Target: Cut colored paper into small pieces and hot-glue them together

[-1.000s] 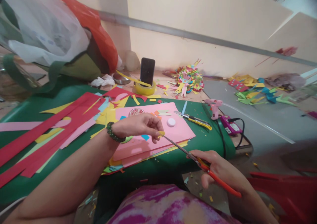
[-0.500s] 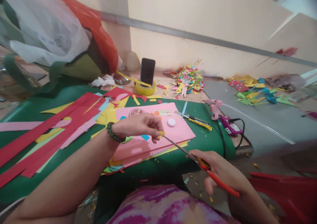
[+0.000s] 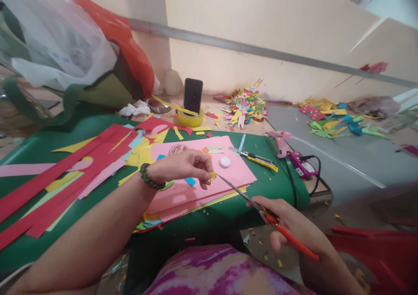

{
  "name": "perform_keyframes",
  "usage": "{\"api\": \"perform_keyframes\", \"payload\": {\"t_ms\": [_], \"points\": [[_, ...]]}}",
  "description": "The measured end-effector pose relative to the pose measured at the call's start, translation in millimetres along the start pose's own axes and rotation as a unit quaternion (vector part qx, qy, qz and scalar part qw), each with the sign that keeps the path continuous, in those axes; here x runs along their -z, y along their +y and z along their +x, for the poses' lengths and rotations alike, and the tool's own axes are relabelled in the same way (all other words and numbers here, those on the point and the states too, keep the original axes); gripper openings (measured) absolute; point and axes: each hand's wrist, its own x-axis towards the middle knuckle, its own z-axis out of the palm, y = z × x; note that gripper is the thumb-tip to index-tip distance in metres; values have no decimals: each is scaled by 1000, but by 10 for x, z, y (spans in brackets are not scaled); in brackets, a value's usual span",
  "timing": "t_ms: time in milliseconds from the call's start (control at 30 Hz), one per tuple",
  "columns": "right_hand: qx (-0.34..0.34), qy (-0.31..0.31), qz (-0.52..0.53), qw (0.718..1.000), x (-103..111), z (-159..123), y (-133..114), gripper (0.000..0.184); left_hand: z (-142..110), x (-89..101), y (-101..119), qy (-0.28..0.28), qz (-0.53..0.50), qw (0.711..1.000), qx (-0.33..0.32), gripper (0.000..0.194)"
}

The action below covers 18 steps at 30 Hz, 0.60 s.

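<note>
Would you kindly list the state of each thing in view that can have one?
Left hand: pinching a small yellow paper scrap.
Right hand: gripping orange-handled scissors, blade tips at the scrap.
Black phone: upright in a yellow tape roll, screen dark.
Yellow utility knife: lying flat.
Pink glue gun: standing, cord attached.

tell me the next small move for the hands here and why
Probably close the scissors for one short snip. The right hand has the blade tips right at the small yellow paper piece, which the left hand pinches over the pink sheet.
</note>
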Motion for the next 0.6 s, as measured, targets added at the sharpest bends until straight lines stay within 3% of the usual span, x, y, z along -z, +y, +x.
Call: {"api": "perform_keyframes", "payload": {"t_ms": [167, 367, 600], "points": [[-2, 26, -13, 1000, -62, 40, -47, 81, 20, -21, -18, 26, -34, 999, 6, 30], [-2, 15, 31, 999, -105, 69, 8, 93, 30, -54, -14, 40, -86, 995, -9, 28], [-10, 17, 65, 998, -132, 82, 37, 92, 33, -78, -23, 54, -113, 992, -17, 27]]}}
